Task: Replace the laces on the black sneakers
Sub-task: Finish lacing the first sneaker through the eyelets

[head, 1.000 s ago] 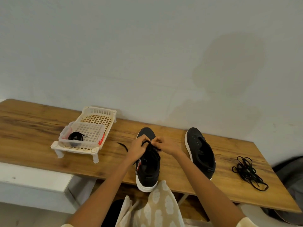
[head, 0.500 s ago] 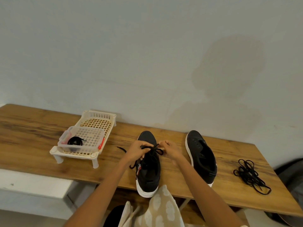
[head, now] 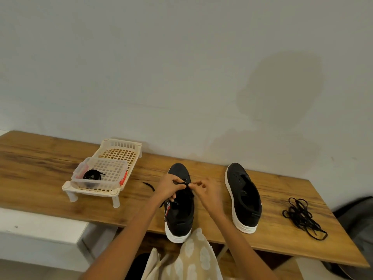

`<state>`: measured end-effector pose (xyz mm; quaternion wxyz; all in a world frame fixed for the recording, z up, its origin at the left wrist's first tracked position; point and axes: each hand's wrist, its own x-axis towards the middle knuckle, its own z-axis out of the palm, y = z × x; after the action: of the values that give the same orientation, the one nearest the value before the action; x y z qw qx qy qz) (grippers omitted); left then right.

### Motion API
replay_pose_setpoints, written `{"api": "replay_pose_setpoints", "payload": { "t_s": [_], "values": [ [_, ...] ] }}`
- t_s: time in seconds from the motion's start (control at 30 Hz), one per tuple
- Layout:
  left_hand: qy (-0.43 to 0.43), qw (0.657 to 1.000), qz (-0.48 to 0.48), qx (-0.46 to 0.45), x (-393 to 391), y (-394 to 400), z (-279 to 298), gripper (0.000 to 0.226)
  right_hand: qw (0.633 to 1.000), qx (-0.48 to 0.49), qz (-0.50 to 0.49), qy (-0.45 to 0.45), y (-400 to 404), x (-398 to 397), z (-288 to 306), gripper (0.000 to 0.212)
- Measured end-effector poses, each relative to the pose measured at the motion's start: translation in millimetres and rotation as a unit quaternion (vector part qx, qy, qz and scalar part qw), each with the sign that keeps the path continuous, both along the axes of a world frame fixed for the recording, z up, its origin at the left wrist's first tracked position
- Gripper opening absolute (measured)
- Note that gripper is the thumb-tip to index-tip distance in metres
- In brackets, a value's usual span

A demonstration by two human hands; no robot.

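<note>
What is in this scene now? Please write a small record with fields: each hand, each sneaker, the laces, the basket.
left hand: pinches the lace over the left sneaker
right hand: pinches the same lace
right sneaker: unlaced, untouched, eyelets bare
loose laces: tangled pile on the table, right of the sneakers
basket: cream, on legs, holds a clear box
coiled lace: inside that box

Two black sneakers (head: pixel 179 207) (head: pixel 243 199) on one wooden table (head: pixel 40 174). Two hands (head: pixel 168 188) (head: pixel 205 190). One cream basket (head: pixel 119 150), one clear box (head: pixel 101 176), one coiled lace (head: pixel 92 175) inside, one loose lace pile (head: pixel 302 217).
</note>
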<state>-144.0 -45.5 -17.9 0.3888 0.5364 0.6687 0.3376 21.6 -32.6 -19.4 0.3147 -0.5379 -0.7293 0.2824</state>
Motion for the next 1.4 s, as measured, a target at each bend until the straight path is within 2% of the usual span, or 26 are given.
{"api": "replay_pose_setpoints", "payload": {
  "t_s": [0.07,0.13,0.3,0.4,0.57,0.63,0.7,0.77,0.9,1.07,1.2,1.33,1.4],
  "values": [
    [0.002,1.0,0.006,-0.004,2,-2,2,0.024,0.988,0.068,0.039,-0.135,-1,2,1,0.021],
    [0.005,1.0,0.01,-0.003,2,-3,3,0.024,0.979,0.095,0.045,-0.177,2,3,3,0.021],
    [0.012,1.0,0.013,0.009,3,-4,0,0.022,0.98,0.091,0.073,-0.164,-2,8,2,0.009],
    [0.02,1.0,0.009,0.022,3,-4,-3,0.019,0.984,0.074,0.079,-0.139,-6,16,-5,0.008],
    [0.031,0.998,0.005,0.052,3,-3,-9,0.017,1.0,0.008,0.013,-0.003,-9,19,1,0.014],
    [0.032,0.997,0.008,0.063,3,-4,-12,0.016,0.997,0.049,0.008,-0.055,-8,18,6,0.016],
    [0.024,0.997,0.019,0.065,4,-6,-15,0.015,0.979,0.113,0.054,-0.161,-9,13,7,0.02],
    [0.016,0.998,0.029,0.062,3,-7,-15,0.011,0.96,0.15,0.08,-0.22,-11,8,5,0.025],
    [-0.011,0.998,0.033,0.06,2,-8,-14,0.006,0.965,0.152,0.046,-0.209,-13,0,4,0.027],
    [-0.005,0.998,0.027,0.063,1,-7,-17,0.02,0.968,0.129,0.069,-0.206,-14,-6,8,0.019],
    [0.007,0.998,0.018,0.066,0,-7,-16,0.005,0.975,0.105,0.076,-0.18,-16,-1,4,0.011],
    [0.012,0.998,0.022,0.065,1,-7,-16,0.014,0.982,0.076,0.073,-0.155,-19,4,0,0.01],
    [0.012,0.998,0.02,0.065,1,-8,-15,0.016,0.987,0.058,0.063,-0.135,-17,3,5,0.022]
  ]
}}
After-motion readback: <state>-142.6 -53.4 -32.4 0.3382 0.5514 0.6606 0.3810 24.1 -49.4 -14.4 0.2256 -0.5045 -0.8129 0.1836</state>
